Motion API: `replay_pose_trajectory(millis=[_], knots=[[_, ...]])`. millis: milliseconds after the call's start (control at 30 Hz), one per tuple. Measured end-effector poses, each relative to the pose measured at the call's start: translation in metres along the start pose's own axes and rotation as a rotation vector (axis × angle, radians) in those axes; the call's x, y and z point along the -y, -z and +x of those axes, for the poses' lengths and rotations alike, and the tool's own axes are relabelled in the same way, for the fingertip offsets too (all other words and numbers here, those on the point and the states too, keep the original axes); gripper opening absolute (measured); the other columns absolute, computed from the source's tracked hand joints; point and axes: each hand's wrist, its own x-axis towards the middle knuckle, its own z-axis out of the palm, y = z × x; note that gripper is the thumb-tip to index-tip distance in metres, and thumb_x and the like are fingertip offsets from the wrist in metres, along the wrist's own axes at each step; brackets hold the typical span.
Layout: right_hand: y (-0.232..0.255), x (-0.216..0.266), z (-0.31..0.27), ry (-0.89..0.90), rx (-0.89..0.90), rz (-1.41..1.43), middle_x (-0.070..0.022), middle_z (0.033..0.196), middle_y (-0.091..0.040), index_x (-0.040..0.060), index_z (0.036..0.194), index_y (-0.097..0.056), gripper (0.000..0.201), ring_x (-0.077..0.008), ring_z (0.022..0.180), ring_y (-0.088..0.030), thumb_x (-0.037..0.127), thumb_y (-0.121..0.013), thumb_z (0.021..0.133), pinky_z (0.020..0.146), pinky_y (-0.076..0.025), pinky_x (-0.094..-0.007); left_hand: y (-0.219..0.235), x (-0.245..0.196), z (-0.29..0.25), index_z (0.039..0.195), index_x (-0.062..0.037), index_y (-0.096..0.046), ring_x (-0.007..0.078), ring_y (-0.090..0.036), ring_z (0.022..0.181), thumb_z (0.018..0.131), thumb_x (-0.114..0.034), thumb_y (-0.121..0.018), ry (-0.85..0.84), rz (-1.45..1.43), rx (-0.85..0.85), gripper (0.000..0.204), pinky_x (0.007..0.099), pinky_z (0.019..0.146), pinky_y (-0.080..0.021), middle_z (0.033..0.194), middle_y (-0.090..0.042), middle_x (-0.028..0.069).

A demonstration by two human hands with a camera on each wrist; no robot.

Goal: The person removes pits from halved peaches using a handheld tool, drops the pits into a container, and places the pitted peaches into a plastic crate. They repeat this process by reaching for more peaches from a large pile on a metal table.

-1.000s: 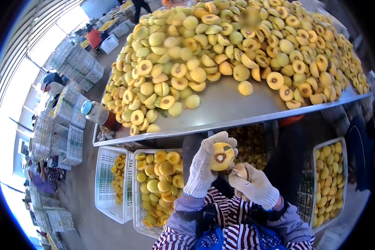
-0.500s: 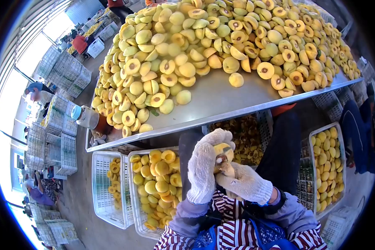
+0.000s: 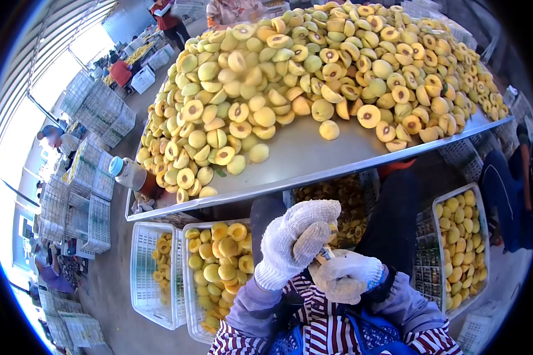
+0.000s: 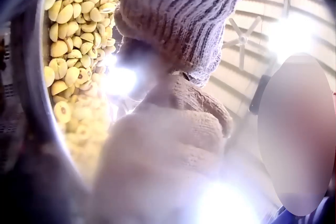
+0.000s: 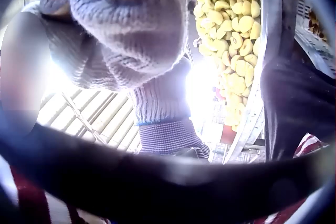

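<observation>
In the head view my gloved left hand [image 3: 299,239] curls round a halved yellow peach [image 3: 333,227], nearly all of it hidden by the fingers. Close below and to its right, my gloved right hand [image 3: 346,275] grips a small tool with a metal tip [image 3: 324,254], its handle covered by the glove. That tip points up at the left hand's fingers. Both hands are in front of the striped clothing, nearer than the metal table [image 3: 302,148]. A large heap of halved peaches [image 3: 249,77], many with pits showing, covers most of that table.
Left of the knees stand a white crate of peach halves [image 3: 222,269] and another white crate [image 3: 154,302]. A crate of dark scraps [image 3: 337,198] sits below the table edge. At right is a crate of yellow fruit [image 3: 459,248]. A blue-lidded jar [image 3: 133,174] stands at the table's left corner.
The left hand has turned so its back covers the peach half, whose cut face showed before. The right hand has come up against it, then shifted slightly down, and its tool tip now shows.
</observation>
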Motion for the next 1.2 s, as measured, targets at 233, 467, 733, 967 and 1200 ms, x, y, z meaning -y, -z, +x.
replay_pose_trajectory(millis=[233, 467, 733, 967, 1200], knots=[[-0.018, 0.034, -0.007, 0.031, -0.457, -0.354, 0.0029, 0.057, -0.049, 0.0067, 0.086, -0.060, 0.031, -0.0057, 0.040, -0.041, 0.036, -0.066, 0.093, 0.036, -0.031, -0.0220, -0.014, -0.009, 0.026, 0.118, -0.0011, -0.065, 0.0136, -0.067, 0.091, 0.104, -0.029, -0.053, 0.356, -0.048, -0.050, 0.034, 0.0257, 0.076, -0.054, 0.107, -0.070, 0.0077], [0.022, 0.020, -0.017, 0.075, -0.143, 0.062, 0.0019, 0.046, -0.038, 0.0045, 0.085, -0.057, 0.037, -0.0101, 0.032, -0.033, 0.033, -0.043, 0.104, 0.030, -0.024, -0.0260, -0.040, 0.018, 0.032, 0.119, -0.0114, -0.067, 0.0236, -0.073, 0.081, 0.097, -0.026, -0.064, 0.068, 0.335, -0.065, 0.027, 0.0290, 0.069, -0.056, 0.110, -0.071, 0.0086], [0.062, 0.013, -0.014, 0.082, 0.260, 0.442, 0.0024, 0.042, -0.032, 0.0046, 0.093, -0.057, 0.043, -0.0095, 0.027, -0.024, 0.039, -0.035, 0.108, 0.029, -0.020, -0.0252, -0.050, 0.019, 0.060, 0.117, -0.0107, -0.069, 0.0127, -0.070, 0.078, 0.101, -0.035, -0.055, 0.488, 0.298, 0.152, 0.033, 0.0256, 0.070, -0.053, 0.092, -0.074, 0.0061], [0.051, 0.026, -0.030, 0.112, 0.061, 0.472, 0.0019, 0.048, -0.042, 0.0043, 0.093, -0.055, 0.042, -0.0100, 0.033, -0.038, 0.041, -0.039, 0.106, 0.030, -0.030, -0.0229, -0.059, 0.046, 0.063, 0.112, -0.0010, -0.066, 0.0221, -0.071, 0.087, 0.096, -0.016, -0.062, -0.074, 0.177, 0.101, 0.022, 0.0312, 0.074, -0.057, 0.109, -0.070, 0.0156], [0.055, 0.033, -0.038, 0.143, 0.044, 0.061, 0.0001, 0.047, -0.046, 0.0001, 0.087, -0.057, 0.038, -0.0093, 0.033, -0.038, 0.034, -0.048, 0.103, 0.031, -0.028, -0.0235, -0.078, 0.040, 0.059, 0.124, -0.0012, -0.056, 0.0278, -0.069, 0.088, 0.096, -0.055, -0.055, 0.784, -1.104, -0.126, 0.060, 0.0387, 0.078, -0.059, 0.109, -0.066, 0.0167]])
